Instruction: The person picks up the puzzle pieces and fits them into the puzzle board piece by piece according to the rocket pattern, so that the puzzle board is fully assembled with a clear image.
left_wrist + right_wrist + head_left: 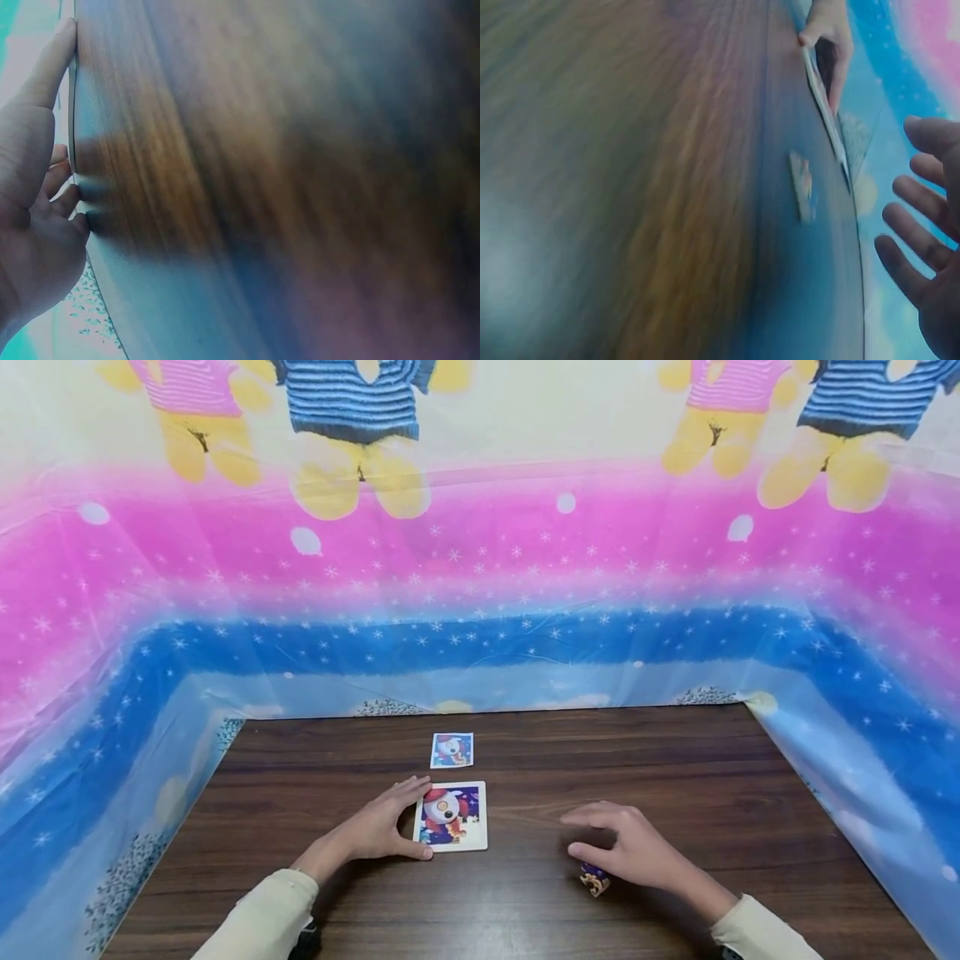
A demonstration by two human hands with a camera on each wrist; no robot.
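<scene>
My left hand (382, 822) holds a small square puzzle board (472, 842) by its left side, thumb at the near edge and fingertips at the far left corner. The board has a white border and a round red-and-white figure on dark purple, with a bare white patch at its lower right. My right hand (626, 847) hovers at the right over dark purple puzzle pieces (595, 880) with tan wooden edges. In the right wrist view its fingers (919, 202) are spread and loose, with nothing between them. The pieces are partly hidden under the hand in the head view.
A picture card (452, 750) with a similar figure lies just beyond the board. Everything lies on a dark wood-grain table (337, 910). A printed cloth (525, 635) in pink and blue hangs around its back and sides.
</scene>
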